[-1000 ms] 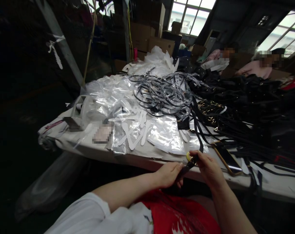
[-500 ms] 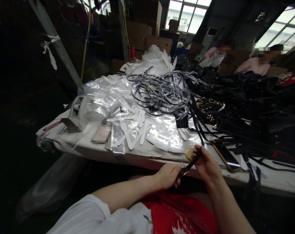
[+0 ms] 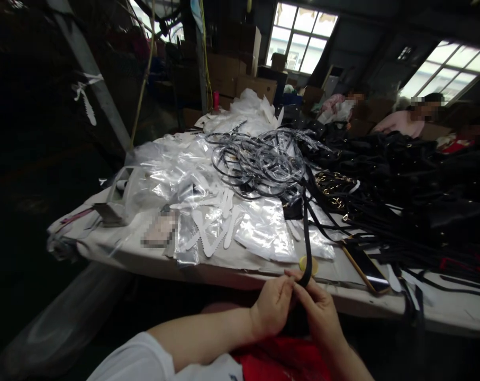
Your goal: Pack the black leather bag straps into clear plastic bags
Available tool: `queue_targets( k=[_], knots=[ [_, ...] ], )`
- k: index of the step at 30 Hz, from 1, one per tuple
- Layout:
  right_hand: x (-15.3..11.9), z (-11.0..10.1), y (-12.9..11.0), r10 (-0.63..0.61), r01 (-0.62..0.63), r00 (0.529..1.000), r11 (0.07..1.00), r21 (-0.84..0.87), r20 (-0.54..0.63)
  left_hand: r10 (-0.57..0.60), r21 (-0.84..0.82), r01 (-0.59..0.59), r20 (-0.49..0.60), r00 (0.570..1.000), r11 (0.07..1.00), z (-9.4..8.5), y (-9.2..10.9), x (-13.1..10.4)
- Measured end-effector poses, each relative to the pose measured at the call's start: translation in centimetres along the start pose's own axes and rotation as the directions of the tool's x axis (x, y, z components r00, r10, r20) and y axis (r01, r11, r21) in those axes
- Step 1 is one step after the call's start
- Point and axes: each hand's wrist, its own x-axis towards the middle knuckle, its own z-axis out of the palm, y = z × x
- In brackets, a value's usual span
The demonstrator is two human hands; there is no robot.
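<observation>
A long black strap (image 3: 307,238) runs from the pile on the table down over the front edge into my hands. My left hand (image 3: 274,302) is closed around its end, the fingertips pressed together. Against it, my right hand (image 3: 318,304) pinches the same strap, thumb towards the left hand. Whatever fitting sits at the strap's end is hidden by my fingers. Just beyond my hands lies a round yellow item (image 3: 313,266), partly behind the strap. A phone in a yellow case (image 3: 365,267) rests to the right of it.
Coiled straps in clear plastic (image 3: 259,164) cover the mid table. Plastic bags (image 3: 263,228) and white toothed strips (image 3: 211,244) lie in front. Black bags and straps with gold clasps (image 3: 335,190) heap up on the right. A tape dispenser (image 3: 118,198) stands left. Two people sit beyond.
My hands have come together at the table edge; the right has moved down and left to meet the left. The metal buckle seen between them is now covered by fingers.
</observation>
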Motion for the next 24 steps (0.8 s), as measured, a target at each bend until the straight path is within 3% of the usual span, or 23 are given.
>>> queue_targets(
  k=[3, 5, 8, 10, 12, 16, 18, 19, 21, 24],
  knots=[
    [-0.5, -1.3, -3.7, -0.013, 0.021, 0.999, 0.957, 0.29, -0.03, 0.082, 0.158, -0.091, 0.059, 0.995, 0.983, 0.1, -0.1, -0.8],
    [-0.6, -3.2, -6.8, -0.109, 0.139, 0.99, 0.897, 0.419, -0.093, 0.096, 0.218, -0.124, 0.133, 0.986, 0.968, 0.1, -0.6, -1.3],
    [-0.5, -5.6, -9.6, -0.256, 0.321, 0.935, 0.906, 0.276, -0.246, 0.051, 0.252, -0.098, 0.186, 0.981, 0.963, -0.2, -1.1, -1.6],
    [-0.2, -5.7, -9.3, -0.28, 0.322, 0.915, 0.941, 0.107, -0.292, -0.001, 0.232, -0.044, 0.188, 0.982, 0.972, -0.3, -1.0, -1.4],
    [0.2, -4.5, -7.5, -0.269, 0.267, 0.925, 0.963, -0.043, -0.27, -0.043, 0.186, 0.012, 0.167, 0.985, 0.982, -0.3, -0.6, -0.8],
    [0.7, -0.9, -2.7, -0.158, 0.151, 0.987, 0.96, -0.235, -0.012, -0.113, 0.041, 0.109, 0.11, 0.988, 0.993, 0.3, 0.6, 0.9],
    [1.3, -0.6, -1.7, -0.067, 0.079, 0.995, 0.979, -0.187, 0.072, -0.083, 0.03, 0.081, 0.052, 0.995, 0.996, 0.5, 0.9, 1.4],
    [1.8, -1.1, -1.9, -0.039, 0.046, 0.998, 0.991, -0.124, 0.055, -0.054, 0.056, 0.052, 0.025, 0.998, 0.997, 0.5, 0.8, 1.5],
    [3.1, -3.1, -3.4, -0.035, 0.039, 0.997, 0.998, 0.047, -0.071, -0.009, 0.136, 0.009, -0.001, 1.0, 0.991, 0.4, 0.5, 1.4],
    [4.5, -6.0, -6.5, -0.151, 0.189, 0.962, 0.97, 0.154, -0.229, -0.016, 0.214, 0.011, 0.021, 1.0, 0.977, 0.0, 0.0, 1.3]
  ],
)
